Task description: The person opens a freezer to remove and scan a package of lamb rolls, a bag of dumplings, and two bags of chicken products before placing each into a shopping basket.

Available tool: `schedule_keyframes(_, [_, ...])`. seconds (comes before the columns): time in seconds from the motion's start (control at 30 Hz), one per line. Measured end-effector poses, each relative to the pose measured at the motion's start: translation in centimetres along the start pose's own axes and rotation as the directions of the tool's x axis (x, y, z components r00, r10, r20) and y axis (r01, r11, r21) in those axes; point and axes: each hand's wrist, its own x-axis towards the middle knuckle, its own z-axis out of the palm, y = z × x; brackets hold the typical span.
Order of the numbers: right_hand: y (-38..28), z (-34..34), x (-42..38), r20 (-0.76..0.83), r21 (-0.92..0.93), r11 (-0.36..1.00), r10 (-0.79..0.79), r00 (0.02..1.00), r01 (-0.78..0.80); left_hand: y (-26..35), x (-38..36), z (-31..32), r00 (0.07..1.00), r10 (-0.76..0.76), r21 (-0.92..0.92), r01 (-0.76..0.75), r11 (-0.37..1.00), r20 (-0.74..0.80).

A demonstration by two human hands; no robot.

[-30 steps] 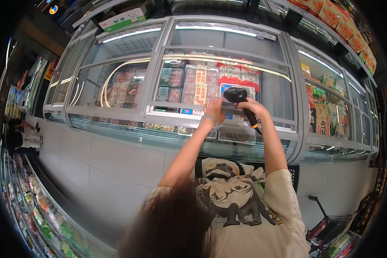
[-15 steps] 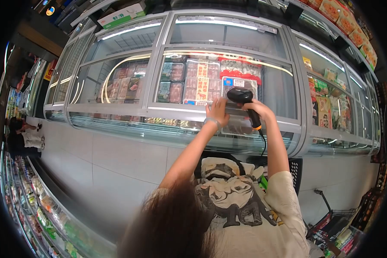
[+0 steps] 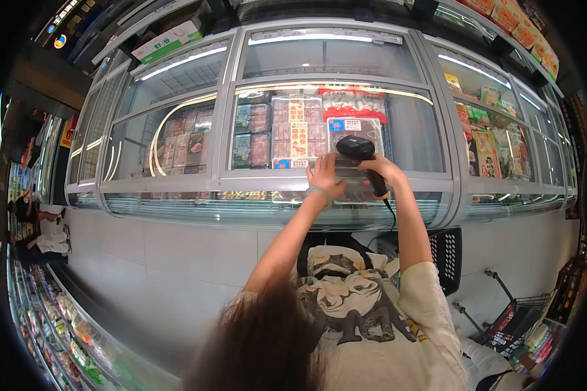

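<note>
My right hand (image 3: pixel 383 171) is wrapped round the handle of a black barcode scanner (image 3: pixel 357 148) with an orange base and a cord. The scanner's head is over the glass lid of a chest freezer (image 3: pixel 274 174). My left hand (image 3: pixel 325 178), with a band at its wrist, lies on the freezer's front rail, fingers spread, just left of the scanner. Under the glass are packs of sliced meat (image 3: pixel 298 130), a red and white bag (image 3: pixel 353 103) and a clear tray with a blue label (image 3: pixel 353 128).
More freezer sections (image 3: pixel 496 140) extend to both sides. A black basket (image 3: pixel 445 260) stands by my right side, and a trolley (image 3: pixel 512 319) is at the lower right. Shelves of goods (image 3: pixel 78 326) run along the lower left. A seated person (image 3: pixel 45 241) is at the far left.
The view has shifted slightly, so the freezer appears further left and more of the basket and trolley shows. My right hand still holds the scanner. My left hand stays on the rail.
</note>
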Motion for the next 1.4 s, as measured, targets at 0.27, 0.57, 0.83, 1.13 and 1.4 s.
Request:
schedule_keyframes(0.27, [0.8,1.2,-1.1,-0.094,-0.185,0.978,-0.119,0.988,0.1,-0.1,0.0,-0.9,0.997,0.047,-0.076,-0.043,0.996,0.053])
schedule_keyframes(0.57, [3.0,2.1,-1.9,-0.163,0.274,0.944,-0.145,0.976,0.186,-1.9,0.4,-0.2,0.991,0.124,0.024,-0.126,0.992,0.046])
schedule_keyframes(0.83, [5.0,3.0,-1.7,-0.238,0.412,0.87,-0.184,0.954,0.271,-2.6,0.4,0.8,0.988,0.153,-0.024,-0.153,0.988,-0.002])
schedule_keyframes(1.13, [12.2,6.7,-6.8,-0.424,0.441,0.816,-0.178,0.888,0.374,-1.9,0.3,0.4,0.991,0.132,-0.011,-0.132,0.991,0.02])
schedule_keyframes(1.4, [20.9,9.7,-23.3,-0.832,0.454,0.733,0.146,0.535,0.506,-2.3,0.2,1.2,0.987,0.157,-0.021,-0.158,0.987,-0.03])
